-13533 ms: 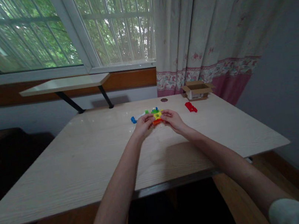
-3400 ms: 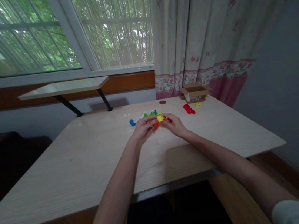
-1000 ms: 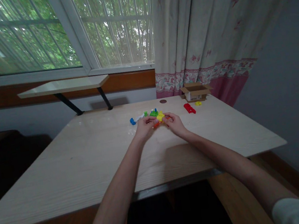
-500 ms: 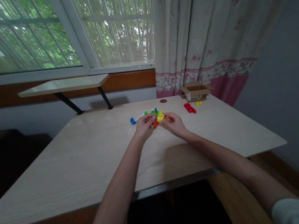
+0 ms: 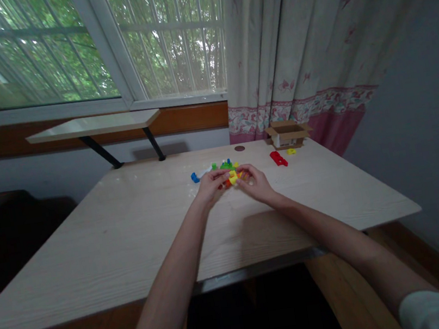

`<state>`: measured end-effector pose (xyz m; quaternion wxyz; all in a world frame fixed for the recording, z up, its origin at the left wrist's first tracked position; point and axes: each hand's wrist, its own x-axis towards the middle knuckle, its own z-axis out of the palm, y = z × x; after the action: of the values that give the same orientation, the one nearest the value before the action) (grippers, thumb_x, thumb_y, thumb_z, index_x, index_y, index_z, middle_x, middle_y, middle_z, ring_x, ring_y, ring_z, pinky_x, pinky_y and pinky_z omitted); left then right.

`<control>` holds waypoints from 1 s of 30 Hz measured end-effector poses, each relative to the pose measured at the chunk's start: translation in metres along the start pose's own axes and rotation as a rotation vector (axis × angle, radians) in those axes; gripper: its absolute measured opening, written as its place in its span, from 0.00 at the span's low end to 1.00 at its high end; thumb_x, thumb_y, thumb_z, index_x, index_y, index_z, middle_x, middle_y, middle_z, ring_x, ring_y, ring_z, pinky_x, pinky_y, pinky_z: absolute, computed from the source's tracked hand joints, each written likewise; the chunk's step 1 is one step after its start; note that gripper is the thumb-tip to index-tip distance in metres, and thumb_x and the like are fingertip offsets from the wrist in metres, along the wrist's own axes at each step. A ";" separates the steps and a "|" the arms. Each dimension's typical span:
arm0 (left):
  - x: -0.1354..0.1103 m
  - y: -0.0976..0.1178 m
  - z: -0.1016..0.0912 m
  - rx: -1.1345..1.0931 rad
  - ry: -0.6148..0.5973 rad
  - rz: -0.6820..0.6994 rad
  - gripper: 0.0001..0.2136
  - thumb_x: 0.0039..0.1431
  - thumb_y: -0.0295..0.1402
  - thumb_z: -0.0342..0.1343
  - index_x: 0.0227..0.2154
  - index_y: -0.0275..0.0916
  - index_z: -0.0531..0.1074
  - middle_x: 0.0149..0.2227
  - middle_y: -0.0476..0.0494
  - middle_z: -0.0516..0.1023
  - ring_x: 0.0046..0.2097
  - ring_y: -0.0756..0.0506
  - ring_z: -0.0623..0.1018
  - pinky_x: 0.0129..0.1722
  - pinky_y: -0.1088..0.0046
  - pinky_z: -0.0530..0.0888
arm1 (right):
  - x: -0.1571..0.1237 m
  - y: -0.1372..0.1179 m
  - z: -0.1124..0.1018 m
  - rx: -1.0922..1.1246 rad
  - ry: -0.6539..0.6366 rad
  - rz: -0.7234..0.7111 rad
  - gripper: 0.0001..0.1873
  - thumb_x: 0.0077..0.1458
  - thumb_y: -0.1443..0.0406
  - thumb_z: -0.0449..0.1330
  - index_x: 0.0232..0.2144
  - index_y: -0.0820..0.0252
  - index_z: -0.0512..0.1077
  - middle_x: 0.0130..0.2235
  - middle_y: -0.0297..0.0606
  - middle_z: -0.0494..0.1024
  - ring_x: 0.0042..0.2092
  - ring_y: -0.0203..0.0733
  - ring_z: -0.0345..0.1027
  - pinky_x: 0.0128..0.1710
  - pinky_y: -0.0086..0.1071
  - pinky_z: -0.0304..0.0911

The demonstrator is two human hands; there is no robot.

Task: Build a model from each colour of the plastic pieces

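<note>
Both my hands meet over the far middle of the pale wooden table (image 5: 132, 243). My left hand (image 5: 211, 185) and my right hand (image 5: 254, 181) pinch a small yellow and orange block piece (image 5: 232, 178) between their fingertips. Just behind it lie loose green blocks (image 5: 226, 165), and a blue and white piece (image 5: 196, 176) lies to the left. A red block (image 5: 277, 158) and a small yellow block (image 5: 290, 151) lie to the right, apart from my hands.
An open cardboard box (image 5: 288, 133) stands at the table's far right corner by the curtain (image 5: 302, 53). A small dark round disc (image 5: 239, 148) lies at the far edge. A wall shelf (image 5: 94, 125) juts out under the window.
The yellow piece has turned and sunk lower between my fingers over the last second. Over the longer span a small yellow block appeared near the box. My arms have hardly moved.
</note>
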<state>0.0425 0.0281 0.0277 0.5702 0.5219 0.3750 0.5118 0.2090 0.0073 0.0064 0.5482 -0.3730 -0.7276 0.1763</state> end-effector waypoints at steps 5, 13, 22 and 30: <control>0.002 -0.002 -0.002 -0.004 0.042 0.009 0.15 0.32 0.37 0.68 0.25 0.34 0.77 0.19 0.48 0.71 0.20 0.55 0.63 0.19 0.78 0.55 | 0.002 0.000 0.000 -0.038 0.044 -0.066 0.11 0.53 0.60 0.57 0.39 0.55 0.71 0.39 0.40 0.74 0.41 0.42 0.67 0.40 0.36 0.63; -0.001 0.003 0.002 -0.061 0.070 -0.028 0.12 0.32 0.30 0.69 0.24 0.33 0.77 0.21 0.46 0.75 0.22 0.54 0.67 0.21 0.77 0.61 | 0.002 0.007 0.002 -0.028 0.072 -0.036 0.11 0.55 0.59 0.56 0.39 0.54 0.74 0.39 0.39 0.77 0.41 0.41 0.70 0.42 0.37 0.65; -0.003 0.007 0.006 -0.059 0.113 0.007 0.14 0.27 0.33 0.70 0.19 0.35 0.73 0.20 0.48 0.74 0.23 0.52 0.69 0.21 0.77 0.64 | 0.000 0.005 0.007 0.048 0.052 0.041 0.19 0.43 0.58 0.65 0.40 0.53 0.75 0.41 0.39 0.77 0.42 0.43 0.71 0.45 0.39 0.67; 0.002 -0.003 -0.002 -0.058 0.042 0.021 0.17 0.30 0.37 0.69 0.25 0.36 0.72 0.23 0.48 0.75 0.23 0.53 0.70 0.20 0.80 0.61 | 0.004 0.012 0.012 0.393 0.079 0.306 0.22 0.38 0.56 0.67 0.38 0.56 0.71 0.37 0.38 0.77 0.38 0.39 0.72 0.42 0.38 0.68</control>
<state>0.0416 0.0309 0.0246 0.5717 0.4980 0.3666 0.5392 0.2014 0.0200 -0.0031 0.6052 -0.3716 -0.5924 0.3806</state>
